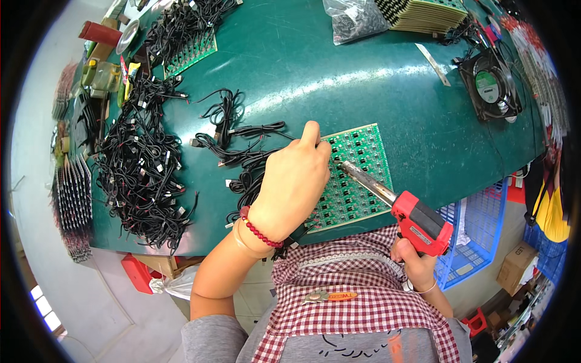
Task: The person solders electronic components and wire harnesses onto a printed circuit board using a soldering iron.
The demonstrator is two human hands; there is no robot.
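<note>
Your left hand (pixel 295 184) rests on the green circuit board panel (pixel 354 178), which lies flat at the near edge of the green workbench (pixel 339 78), just in front of your checked apron (pixel 363 290). The fingers are curled down onto the panel's upper left part, with the index finger stretched toward the far side; whatever they pinch is hidden under the hand, so you cannot tell from here whether they grip a wire or only press the board. A red bead bracelet (pixel 260 231) circles that wrist.

Your right hand (pixel 416 261) is clenched around the grip of a red soldering gun (pixel 417 222), held off the workbench's near edge. Its metal barrel (pixel 366 178) slants up and left across the panel, and the tip meets the board just beside your left fingertips.

Loose black cables (pixel 233 136) lie on the bench touching the panel's left side, some running under your left hand. A large heap of black cables (pixel 142 169) fills the bench's left edge. At the far left corner another green board (pixel 192 53) sits under more cables. Along the far edge lie a clear plastic bag (pixel 354 18) and a stack of boards (pixel 423 13). A black cooling fan (pixel 490 85) stands near the right edge. Blue plastic baskets (pixel 478 233) sit below the bench on your right.
</note>
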